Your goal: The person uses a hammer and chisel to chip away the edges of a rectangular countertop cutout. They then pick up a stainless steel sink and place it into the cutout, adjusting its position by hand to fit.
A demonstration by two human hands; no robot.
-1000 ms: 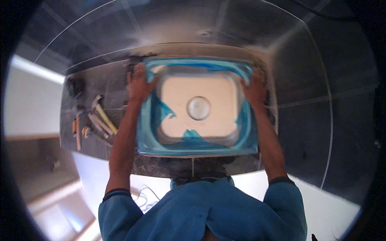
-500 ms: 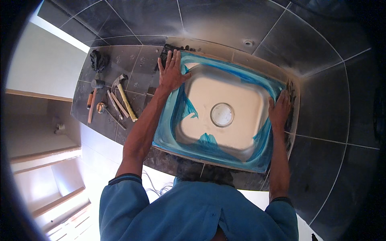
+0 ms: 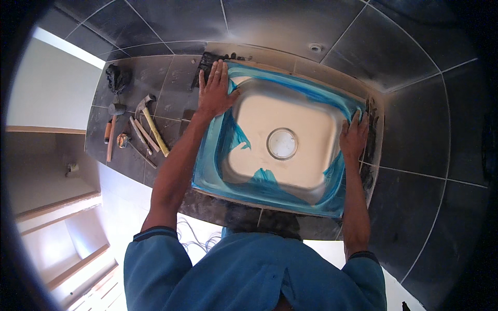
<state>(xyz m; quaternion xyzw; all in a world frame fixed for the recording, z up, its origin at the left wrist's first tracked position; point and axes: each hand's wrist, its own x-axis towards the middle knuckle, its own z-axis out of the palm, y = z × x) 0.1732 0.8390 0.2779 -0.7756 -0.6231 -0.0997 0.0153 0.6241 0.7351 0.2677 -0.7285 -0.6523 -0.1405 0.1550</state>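
A metal sink (image 3: 306,111) sits in the dark tiled counter, its rim partly wrapped in torn blue protective film (image 3: 290,199). A round drain opening (image 3: 282,144) shows in the basin floor. My left hand (image 3: 215,92) lies flat over the sink's far left corner, fingers stretched out toward the wall, thumb over the rim. On the right rim rests my right hand (image 3: 355,138), its fingers extended and slightly apart near the far right corner. Both palms face down and neither holds anything.
Left of the sink lie a claw hammer (image 3: 151,122), a mallet (image 3: 115,116), a black plastic bag (image 3: 118,78) and several smaller tools. A tiled wall (image 3: 270,23) rises behind, with a pipe outlet (image 3: 315,47). Open cabinet shelving (image 3: 57,207) stands at lower left.
The view has shifted slightly, so the sink and tools appear a little further left. My right hand's fingers have moved inward on the rim; my left hand stays at its corner.
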